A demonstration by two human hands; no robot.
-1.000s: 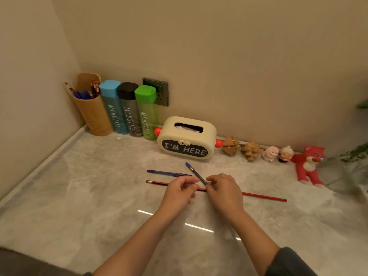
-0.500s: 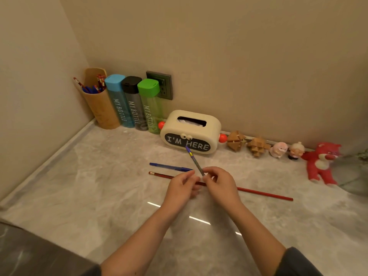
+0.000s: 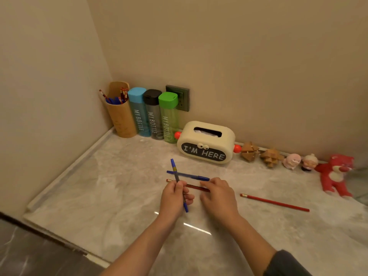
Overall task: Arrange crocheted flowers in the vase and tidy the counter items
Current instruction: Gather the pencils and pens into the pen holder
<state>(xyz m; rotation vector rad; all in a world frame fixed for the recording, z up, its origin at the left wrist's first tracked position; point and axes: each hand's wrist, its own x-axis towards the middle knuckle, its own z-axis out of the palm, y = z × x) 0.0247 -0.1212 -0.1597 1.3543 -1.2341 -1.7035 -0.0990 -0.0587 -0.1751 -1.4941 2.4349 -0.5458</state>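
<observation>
My left hand [image 3: 175, 198] grips a blue pen [image 3: 173, 168] around its middle, tip end pointing away from me and above the counter. A second blue pen [image 3: 189, 174] lies flat just beyond my hands. Beneath it lies a red pencil [image 3: 196, 187], and my right hand [image 3: 218, 196] pinches its right end between fingertips and thumb. Another red pencil [image 3: 274, 202] lies loose to the right of my right hand. A tan pen holder [image 3: 122, 120] with several pens and pencils stands in the far left corner.
Three "MY BOTTLE" bottles [image 3: 152, 116] stand beside the holder, then a cream tissue box [image 3: 205, 143], two wooden puzzles [image 3: 258, 154], two small figurines [image 3: 300, 161] and a red plush toy [image 3: 334, 174] along the wall. Glass shows blurred at the right edge [image 3: 360, 182].
The raised blue pen has passed from both hands into my left hand alone. My right hand has dropped to the lying red pencil. A second red pencil now shows on the right.
</observation>
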